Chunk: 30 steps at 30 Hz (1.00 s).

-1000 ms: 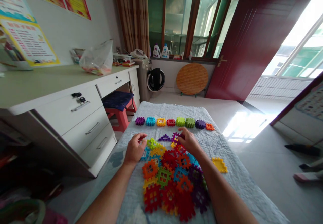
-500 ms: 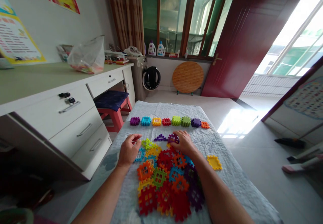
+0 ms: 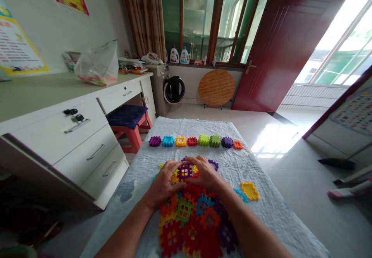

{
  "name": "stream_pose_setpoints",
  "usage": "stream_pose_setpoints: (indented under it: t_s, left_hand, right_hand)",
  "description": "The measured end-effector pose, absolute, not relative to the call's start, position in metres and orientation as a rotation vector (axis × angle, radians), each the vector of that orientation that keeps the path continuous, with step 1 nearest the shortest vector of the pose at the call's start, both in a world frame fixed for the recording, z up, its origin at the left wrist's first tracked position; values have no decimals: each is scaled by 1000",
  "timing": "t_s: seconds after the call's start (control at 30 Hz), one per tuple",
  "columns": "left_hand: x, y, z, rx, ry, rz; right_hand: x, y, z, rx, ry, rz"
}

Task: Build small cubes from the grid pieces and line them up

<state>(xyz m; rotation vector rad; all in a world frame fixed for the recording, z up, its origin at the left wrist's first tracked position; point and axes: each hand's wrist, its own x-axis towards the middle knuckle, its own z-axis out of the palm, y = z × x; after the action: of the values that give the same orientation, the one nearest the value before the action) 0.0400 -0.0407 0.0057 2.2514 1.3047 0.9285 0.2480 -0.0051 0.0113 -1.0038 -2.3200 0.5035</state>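
A purple toothed building-block tile (image 3: 185, 172) with a window grid is held up between my two hands, above the loose pieces. My left hand (image 3: 166, 184) has its curled fingers and thumb at the tile's left edge. From the other side, my right hand (image 3: 205, 175) grips the tile, fingers over the top and thumb below. Under both hands lies a pile of flat interlocking tiles, among them a green window tile (image 3: 184, 210), a blue tile (image 3: 203, 204) and a red tile (image 3: 171, 234). Part of the pile is hidden by my hands and forearms.
Along the far side of the cloth-covered table (image 3: 192, 128) runs a row of assembled blocks, including a light green block (image 3: 204, 140) and an orange one (image 3: 238, 145). A yellow square piece (image 3: 250, 191) lies at the right. Left stands a white desk (image 3: 84, 145) beside a stool (image 3: 128, 116).
My right hand has brought the purple tile left and nearer to me. My left hand has moved right to meet it. A purple ring-shaped piece now shows behind my right hand.
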Motion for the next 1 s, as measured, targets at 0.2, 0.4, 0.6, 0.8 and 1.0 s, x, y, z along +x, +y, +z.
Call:
stream_pose_setpoints:
  t_s: [0.2,0.4,0.6,0.8,1.0]
  left_hand:
    - [38,-41,5,2168,1284,906]
    - [38,-43,5,2106,1388,1090]
    - [26,-37,-5,1757,1460,1319]
    - [1,-20,8,1575,1596,1456]
    - [-53,32,22,1880,1864,1368]
  right_hand:
    - [242,-10,16,-906,-2277,638]
    - [277,14,19,-1164,-1966,538]
    - [326,33,2,-1545,-2055,454]
    - [328,29,-7,-1546,-2332,475]
    - [331,32,-9,-1521,-2351,553]
